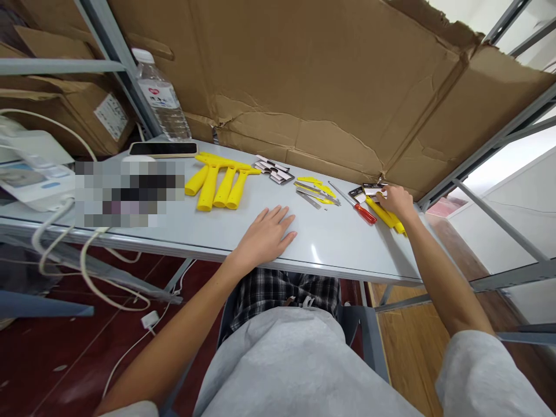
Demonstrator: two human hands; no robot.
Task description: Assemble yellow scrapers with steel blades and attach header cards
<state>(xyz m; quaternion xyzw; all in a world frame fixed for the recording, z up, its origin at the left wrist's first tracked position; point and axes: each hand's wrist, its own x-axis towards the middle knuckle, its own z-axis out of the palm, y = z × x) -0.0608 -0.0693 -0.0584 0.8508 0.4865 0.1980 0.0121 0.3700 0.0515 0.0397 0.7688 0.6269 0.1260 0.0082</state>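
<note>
My left hand (270,233) lies flat on the grey table (321,243), fingers stretched out and holding nothing. At the right end of the table my right hand (396,202) has its fingers closed at the edge of a small black-and-white card packet (372,189). Below that hand are yellow handles (382,216), partly hidden by it. A screwdriver (364,213) with a red handle lies just left of them. Between my hands are flat yellow plastic pieces (319,186) and thin metal strips (309,200).
Several yellow scraper-like handles (209,188) lie to the left, beside more black-and-white packets (273,170). Behind them are a phone (164,149) and a water bottle (163,101). A cardboard sheet (295,75) walls the back. White cables (82,255) hang off the left edge.
</note>
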